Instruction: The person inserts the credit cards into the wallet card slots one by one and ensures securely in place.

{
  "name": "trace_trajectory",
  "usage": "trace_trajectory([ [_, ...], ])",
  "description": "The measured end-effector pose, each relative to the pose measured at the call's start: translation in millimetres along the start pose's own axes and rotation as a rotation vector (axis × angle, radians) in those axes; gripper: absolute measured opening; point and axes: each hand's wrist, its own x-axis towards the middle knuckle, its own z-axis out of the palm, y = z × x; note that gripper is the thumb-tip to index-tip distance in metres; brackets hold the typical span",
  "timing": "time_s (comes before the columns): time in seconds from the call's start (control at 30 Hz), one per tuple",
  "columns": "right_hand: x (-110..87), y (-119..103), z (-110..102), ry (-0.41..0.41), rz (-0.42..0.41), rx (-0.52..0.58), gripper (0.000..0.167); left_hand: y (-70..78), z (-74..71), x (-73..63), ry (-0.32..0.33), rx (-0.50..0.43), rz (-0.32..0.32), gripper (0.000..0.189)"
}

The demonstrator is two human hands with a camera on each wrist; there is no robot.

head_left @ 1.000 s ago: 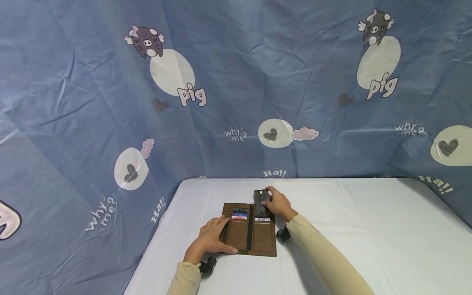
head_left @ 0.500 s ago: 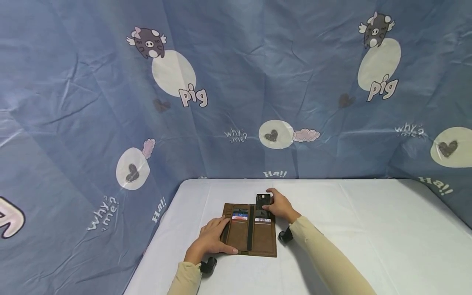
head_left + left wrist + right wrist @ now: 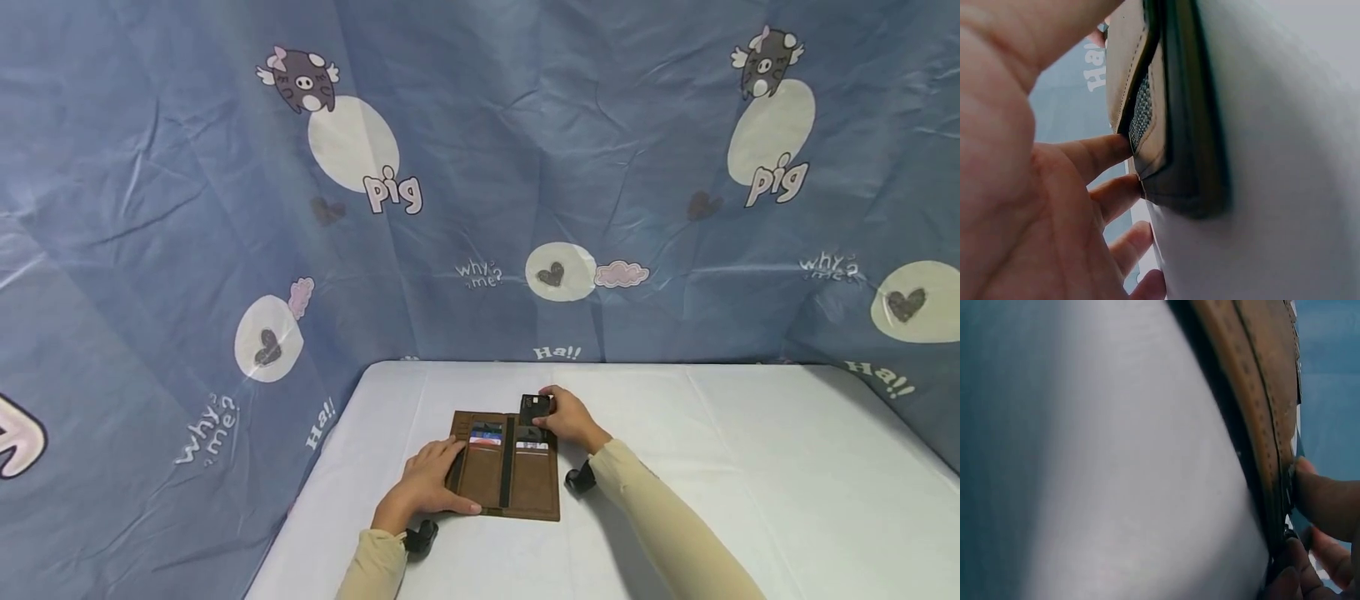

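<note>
A brown wallet (image 3: 478, 482) lies spread out on the white table, with a dark strip down its middle. My left hand (image 3: 426, 485) rests on its left edge, fingers extended and thumb along the bottom edge. In the left wrist view those fingertips (image 3: 1124, 145) touch the wallet's side. My right hand (image 3: 573, 419) pinches a black card (image 3: 533, 407) with a chip at the top of the wallet's right half. Most of the card stands above the slots; whether its lower end is inside one cannot be told. Several cards (image 3: 486, 434) show in the left slots, and more cards (image 3: 532, 447) in the right ones.
The white-covered table (image 3: 697, 483) stretches off to the right. A blue printed cloth (image 3: 480, 208) hangs behind it and along the left side. Small black devices (image 3: 420, 540) are strapped at both wrists.
My right hand has brought the black card down and slightly to the right, closer to the wallet's right slots. During the last half second it barely moves. My left hand stays in place.
</note>
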Motion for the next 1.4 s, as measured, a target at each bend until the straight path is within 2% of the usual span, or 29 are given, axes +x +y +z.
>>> trace_trajectory([
  [0.3,-2.9,-1.8,-1.1,-0.017,-0.038,-0.026,0.038,2.0,0.4,-0.3,-0.007,0.002,0.012,0.111],
  [0.47,-5.0,1.3,-2.8,0.0,-0.153,-0.018,0.03,3.5,-0.6,-1.8,-0.005,0.003,0.008,0.111],
  [0.53,-4.5,1.4,-4.2,-0.004,-0.168,-0.019,0.029,4.2,-0.6,-1.6,0.002,0.0,0.014,0.11],
  [0.7,-4.9,1.1,-6.2,-0.03,-0.112,-0.066,0.024,7.1,0.4,-0.5,0.007,0.005,0.032,0.109],
  [0.8,-6.5,0.1,-6.6,-0.05,-0.101,-0.083,0.03,8.7,-0.4,-0.8,0.011,0.008,0.021,0.109],
  [0.93,-10.2,-3.5,-8.2,-0.098,-0.086,-0.044,0.048,10.3,-3.2,-1.5,0.02,0.006,0.017,0.11],
  [1.17,-17.2,-5.6,-6.1,-0.177,-0.075,-0.043,0.068,9.3,-3.5,-1.4,0.021,0.02,0.022,0.109],
  [1.4,-21.9,-7.0,-3.5,-0.232,-0.078,-0.071,0.078,6.8,-1.6,-0.5,0.024,0.018,0.017,0.11],
])
